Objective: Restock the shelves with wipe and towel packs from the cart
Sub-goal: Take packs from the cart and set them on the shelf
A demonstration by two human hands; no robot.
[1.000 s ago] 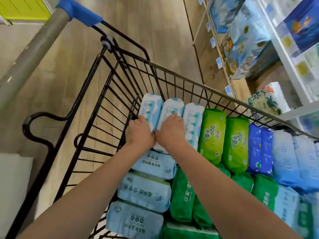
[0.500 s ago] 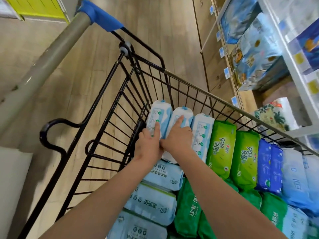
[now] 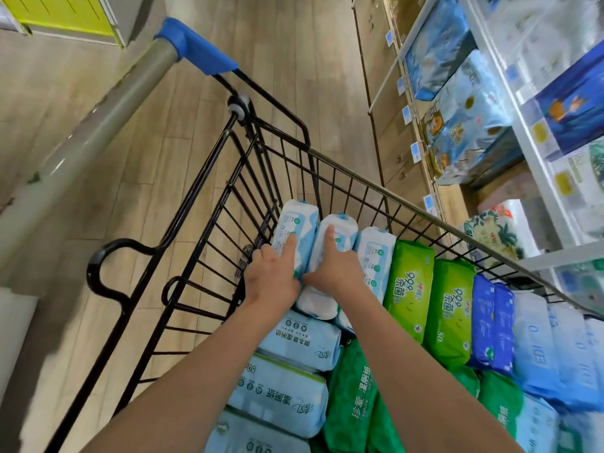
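Observation:
A black wire cart (image 3: 209, 204) holds several wipe packs. Three white-and-pale-blue packs stand on edge at its far left corner. My left hand (image 3: 273, 277) grips the leftmost pack (image 3: 300, 220), index finger stretched along its face. My right hand (image 3: 340, 273) grips the middle pack (image 3: 343, 227), index finger pointing up it. The third white pack (image 3: 376, 250) stands untouched to the right. Lime green packs (image 3: 408, 289), dark blue packs (image 3: 490, 325) and pale blue packs (image 3: 536, 341) fill the row further right.
Store shelves (image 3: 539, 178) with large blue tissue bundles (image 3: 464, 125) run along the right, close to the cart rim. The cart's blue-capped handle (image 3: 192, 47) reaches up left. Light blue packs (image 3: 294, 341) and dark green packs (image 3: 353, 397) lie beneath my forearms. Wooden floor lies left.
My view has shifted so the cart sits lower and further right. Both hands went from resting curled on the pack tops to gripping two packs, index fingers extended.

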